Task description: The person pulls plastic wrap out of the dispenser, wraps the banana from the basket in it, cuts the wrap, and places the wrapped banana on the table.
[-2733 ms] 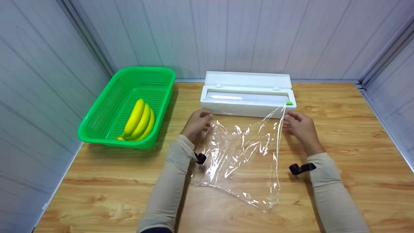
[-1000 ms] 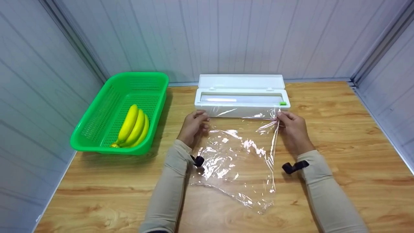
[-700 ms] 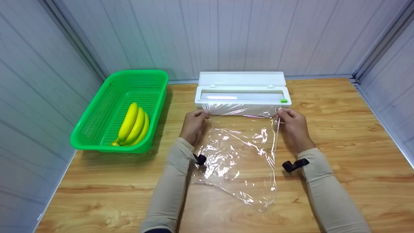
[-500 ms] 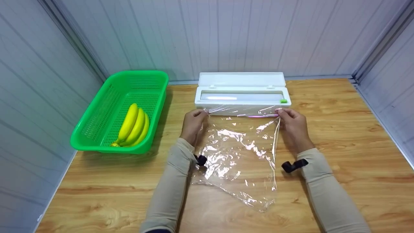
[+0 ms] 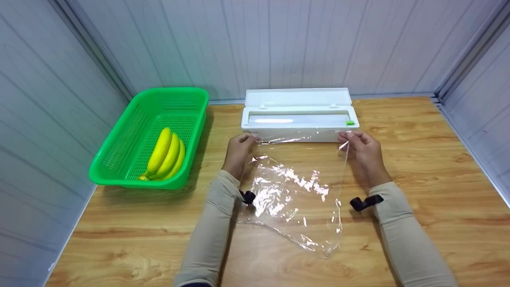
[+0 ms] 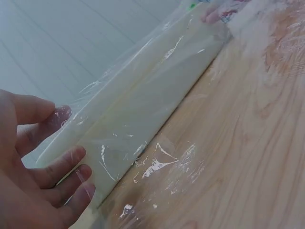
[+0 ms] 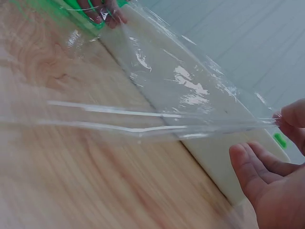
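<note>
A clear sheet of plastic wrap [image 5: 287,195] spreads over the wooden table, its far edge stretched between both hands. My left hand [image 5: 239,153] pinches its far left corner with thumb and index finger. In the left wrist view, the other fingers of the left hand [image 6: 40,167] are spread behind the film. The far right corner is pinched by my right hand [image 5: 364,153], where the film gathers into a narrow fold. Just beyond stands a white wrap dispenser box [image 5: 297,97] with its lid raised, a roll inside and a green slider [image 5: 350,122] at its right end.
A green plastic basket [image 5: 119,182] stands at the left, holding a bunch of bananas [image 5: 171,155]. Pale panelled walls [image 5: 279,48] border the table [image 5: 414,159] at the back and sides. A black wrist mount [image 5: 364,203] sits on each sleeve.
Earlier the film ran to the dispenser's slider; its far edge now spans the two hands. Both hands have come to pinch its corners. Lately the right hand has shifted slightly outward.
</note>
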`<action>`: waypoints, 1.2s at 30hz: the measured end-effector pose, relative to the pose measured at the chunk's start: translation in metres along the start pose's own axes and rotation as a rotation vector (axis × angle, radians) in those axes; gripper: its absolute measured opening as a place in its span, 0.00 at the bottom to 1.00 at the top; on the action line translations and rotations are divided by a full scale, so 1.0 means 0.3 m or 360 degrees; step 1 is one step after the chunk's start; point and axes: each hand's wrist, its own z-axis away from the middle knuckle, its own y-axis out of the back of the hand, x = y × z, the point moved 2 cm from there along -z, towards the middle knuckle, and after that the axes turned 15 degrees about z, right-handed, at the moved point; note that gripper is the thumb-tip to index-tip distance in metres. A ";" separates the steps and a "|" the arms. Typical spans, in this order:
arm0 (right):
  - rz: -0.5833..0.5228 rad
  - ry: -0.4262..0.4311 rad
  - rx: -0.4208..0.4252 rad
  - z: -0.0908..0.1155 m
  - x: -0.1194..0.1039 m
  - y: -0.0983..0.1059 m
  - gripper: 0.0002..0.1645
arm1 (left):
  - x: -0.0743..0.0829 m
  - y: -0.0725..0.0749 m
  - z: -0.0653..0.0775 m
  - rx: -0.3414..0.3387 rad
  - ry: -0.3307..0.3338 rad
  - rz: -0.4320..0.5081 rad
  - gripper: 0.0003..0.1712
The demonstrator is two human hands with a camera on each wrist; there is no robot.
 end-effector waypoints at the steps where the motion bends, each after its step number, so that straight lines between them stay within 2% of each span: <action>1: -0.0012 0.0006 -0.0012 0.002 -0.001 0.004 0.20 | 0.000 -0.001 0.000 -0.0010 0.0006 0.0012 0.06; 4: -0.0042 0.0026 -0.0047 0.008 -0.005 0.011 0.20 | -0.003 -0.006 0.002 -0.0034 0.0031 0.0040 0.06; 8: 0.0065 0.0047 -0.0045 0.012 -0.008 0.019 0.12 | -0.003 -0.008 0.003 -0.0053 0.0001 0.0025 0.06; 11: 0.0118 0.0011 -0.0031 0.013 -0.006 0.023 0.08 | -0.002 -0.010 0.006 -0.0065 -0.0026 -0.0019 0.06; 15: 0.0032 -0.0038 -0.0046 0.018 0.004 0.026 0.10 | -0.004 -0.017 0.012 -0.0077 0.0034 -0.0028 0.08; 21: -0.0037 -0.0004 -0.0071 0.016 0.014 0.029 0.11 | -0.006 -0.017 0.018 -0.0082 0.0087 -0.0023 0.09; 24: -0.0032 -0.0011 -0.0081 0.013 0.015 0.030 0.10 | -0.010 -0.013 0.019 -0.0075 0.0095 -0.0044 0.08; 30: -0.0019 -0.0049 -0.0083 0.010 0.019 0.030 0.07 | -0.013 -0.009 0.019 -0.0078 0.0079 -0.0077 0.12; 36: 0.0039 -0.0033 -0.0060 0.004 0.024 0.030 0.08 | -0.017 -0.002 0.024 -0.0144 0.0121 0.0009 0.16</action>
